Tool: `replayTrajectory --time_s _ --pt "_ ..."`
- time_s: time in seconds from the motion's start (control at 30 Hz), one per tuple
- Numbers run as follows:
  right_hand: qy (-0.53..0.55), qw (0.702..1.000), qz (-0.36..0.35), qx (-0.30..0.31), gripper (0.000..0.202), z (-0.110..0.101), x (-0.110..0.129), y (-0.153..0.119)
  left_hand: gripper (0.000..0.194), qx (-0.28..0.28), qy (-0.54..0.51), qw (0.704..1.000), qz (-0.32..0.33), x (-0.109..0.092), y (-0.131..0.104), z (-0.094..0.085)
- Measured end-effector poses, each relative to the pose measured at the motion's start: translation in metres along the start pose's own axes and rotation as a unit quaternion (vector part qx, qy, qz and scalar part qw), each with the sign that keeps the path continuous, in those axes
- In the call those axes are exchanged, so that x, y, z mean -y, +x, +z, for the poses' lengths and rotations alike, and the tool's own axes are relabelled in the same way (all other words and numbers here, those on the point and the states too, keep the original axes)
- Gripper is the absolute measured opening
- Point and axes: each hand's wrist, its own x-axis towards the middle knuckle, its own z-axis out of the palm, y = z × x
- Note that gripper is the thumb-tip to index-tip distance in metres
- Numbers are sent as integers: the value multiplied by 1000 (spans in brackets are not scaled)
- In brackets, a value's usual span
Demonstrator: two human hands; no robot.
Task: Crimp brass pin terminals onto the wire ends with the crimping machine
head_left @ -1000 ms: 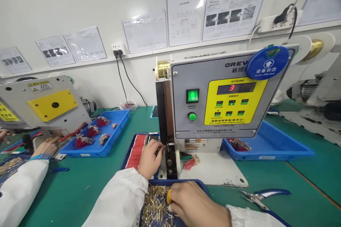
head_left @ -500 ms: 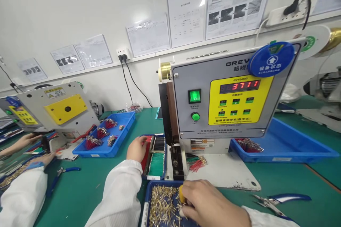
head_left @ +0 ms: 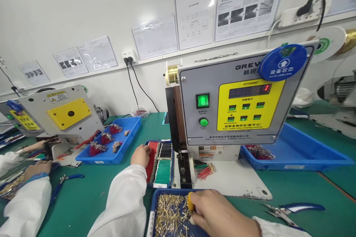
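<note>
The left hand [head_left: 141, 156] bends over red wires [head_left: 152, 158], the right hand [head_left: 215, 206] curls above brass-coloured terminals [head_left: 169, 213] — whether either grips anything cannot be told. Pinching single pieces lightly — no clumps — should work best.

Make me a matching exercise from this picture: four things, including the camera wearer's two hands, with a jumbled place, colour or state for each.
1. Wearer's left hand
2. Wearer's right hand
3. Power switch
4. Round status sign

A. Lit green
B. Over the tray of gold-coloured metal pieces
C. Blue, at the crimping machine's upper right corner
D. At the red wires

Pairs: 1-D, 2-B, 3-A, 4-C
</note>
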Motion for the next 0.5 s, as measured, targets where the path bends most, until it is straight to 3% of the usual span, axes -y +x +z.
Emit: replayTrajectory --time_s 0.3,0.5 --pt "-4 1000 0 -1 18 9 1 2 20 -16 -5 1000 -7 -6 -3 -5" --pt "39 998 -40 -36 15 16 -3 5 24 -5 -41 998 45 -33 -16 -9"
